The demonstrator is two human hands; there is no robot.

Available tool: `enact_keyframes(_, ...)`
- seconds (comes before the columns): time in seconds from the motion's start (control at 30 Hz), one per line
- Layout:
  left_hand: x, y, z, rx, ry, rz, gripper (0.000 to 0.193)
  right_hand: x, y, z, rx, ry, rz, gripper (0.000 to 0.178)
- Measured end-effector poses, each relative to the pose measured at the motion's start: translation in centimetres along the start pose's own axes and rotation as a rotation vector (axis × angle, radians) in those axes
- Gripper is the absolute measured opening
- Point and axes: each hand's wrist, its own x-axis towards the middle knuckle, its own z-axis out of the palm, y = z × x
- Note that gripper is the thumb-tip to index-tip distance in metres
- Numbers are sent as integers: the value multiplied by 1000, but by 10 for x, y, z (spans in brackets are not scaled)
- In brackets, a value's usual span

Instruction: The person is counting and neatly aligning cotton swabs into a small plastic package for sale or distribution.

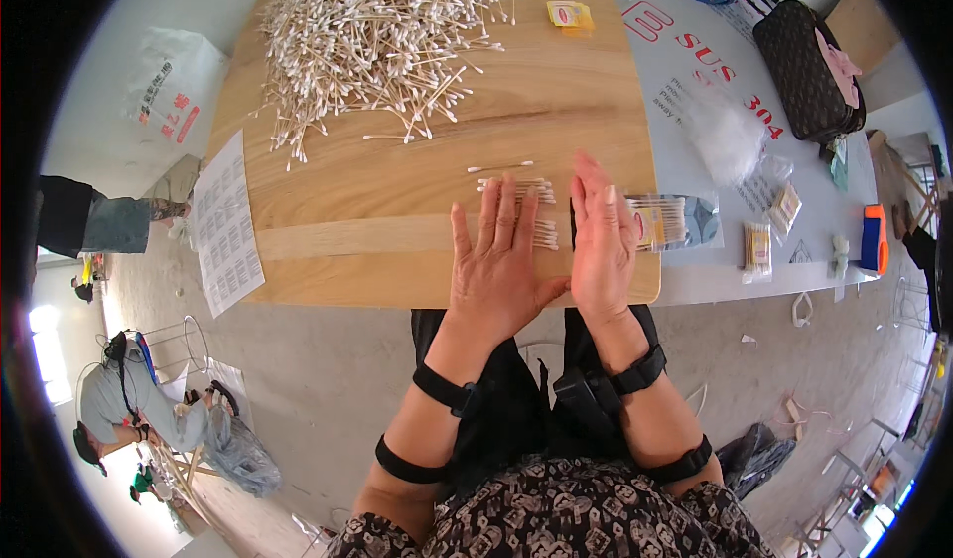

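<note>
My left hand (491, 265) lies palm down with its fingers spread over a small row of cotton swabs (544, 193). Their white tips show beyond the fingers on the right; the rest is covered. My right hand (602, 245) stands on its edge just right of that row, fingers stretched out. It holds nothing that I can see. Right beside it, partly hidden, is a clear bag (673, 222) of cotton swabs with a yellow label. One loose cotton swab (501, 167) lies above my left fingertips. A large heap of cotton swabs (377, 47) covers the far left of the table.
The wooden table (347, 270) bears a yellow packet (569, 17) at its far right. On the grey side surface are two filled swab packs (757, 250), clear plastic (725, 136), an orange-and-blue object (874, 238) and a dark bag (809, 71). A printed sheet (226, 222) overhangs the left edge.
</note>
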Motion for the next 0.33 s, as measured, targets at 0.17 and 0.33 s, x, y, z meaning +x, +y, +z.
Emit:
enact_keyframes(0.17,25,-36,0,-295,234,33,72,-1,-3,-3,4,28,-8,59)
enact_keyframes(0.33,40,-44,1,-248,1,98,69,-8,14,2,-8,16,3,63)
